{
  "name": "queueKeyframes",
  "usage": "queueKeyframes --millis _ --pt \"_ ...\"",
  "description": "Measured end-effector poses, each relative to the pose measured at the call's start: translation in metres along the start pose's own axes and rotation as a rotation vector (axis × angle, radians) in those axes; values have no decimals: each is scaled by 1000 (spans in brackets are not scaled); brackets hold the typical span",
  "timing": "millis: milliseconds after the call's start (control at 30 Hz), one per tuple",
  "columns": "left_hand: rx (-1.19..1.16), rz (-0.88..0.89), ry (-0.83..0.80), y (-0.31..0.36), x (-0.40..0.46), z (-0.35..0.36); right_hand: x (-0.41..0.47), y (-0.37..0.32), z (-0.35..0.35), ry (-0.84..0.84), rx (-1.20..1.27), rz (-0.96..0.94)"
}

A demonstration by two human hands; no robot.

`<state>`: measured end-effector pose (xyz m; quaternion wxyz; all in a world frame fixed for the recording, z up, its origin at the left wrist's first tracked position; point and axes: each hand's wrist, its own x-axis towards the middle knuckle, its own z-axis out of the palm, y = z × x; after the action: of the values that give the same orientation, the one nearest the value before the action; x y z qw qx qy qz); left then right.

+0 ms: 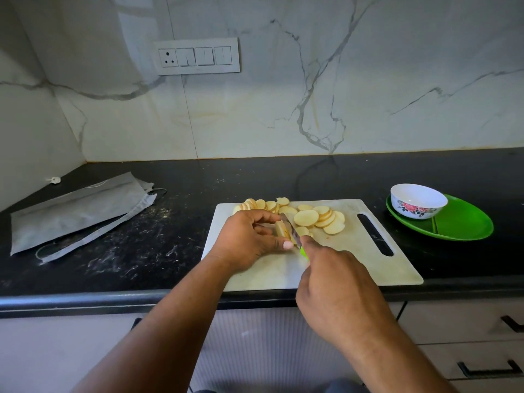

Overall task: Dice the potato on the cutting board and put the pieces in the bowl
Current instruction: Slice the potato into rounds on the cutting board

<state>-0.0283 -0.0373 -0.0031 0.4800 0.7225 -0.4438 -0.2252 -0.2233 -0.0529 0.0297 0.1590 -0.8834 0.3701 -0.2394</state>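
On the white cutting board point(368, 268) lie several round potato slices point(306, 217), spread along its far edge. My left hand point(246, 239) holds a small stack of slices point(282, 230) on edge, thumb at the front and fingers curled over the back. My right hand point(337, 290) grips a knife with a green handle point(304, 252); its blade point(290, 226) runs down into that stack. A white bowl with a red flower pattern point(416, 201) stands to the right of the board, on a green plate point(459, 225). The bowl looks empty.
A grey folded cloth bag point(76, 214) lies on the black counter point(170, 251) at the left, with a cable and a small white plug near the corner. A marble wall with a switch panel point(197, 56) stands behind. Drawers sit below the counter edge at the right.
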Motion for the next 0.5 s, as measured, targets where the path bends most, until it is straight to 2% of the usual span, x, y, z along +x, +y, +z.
queueKeyframes --millis 167,333,433,500 --pt "4 -9 5 -3 2 -1 0 -2 -4 14 -29 -20" --pt "146 24 23 -6 2 3 3 -3 -2 -1 -8 -10" --pt "110 31 41 -9 2 2 3 -2 -2 -7 -7 -4" --pt "-1 17 7 -10 4 -2 2 -1 -1 -4 -5 -1"
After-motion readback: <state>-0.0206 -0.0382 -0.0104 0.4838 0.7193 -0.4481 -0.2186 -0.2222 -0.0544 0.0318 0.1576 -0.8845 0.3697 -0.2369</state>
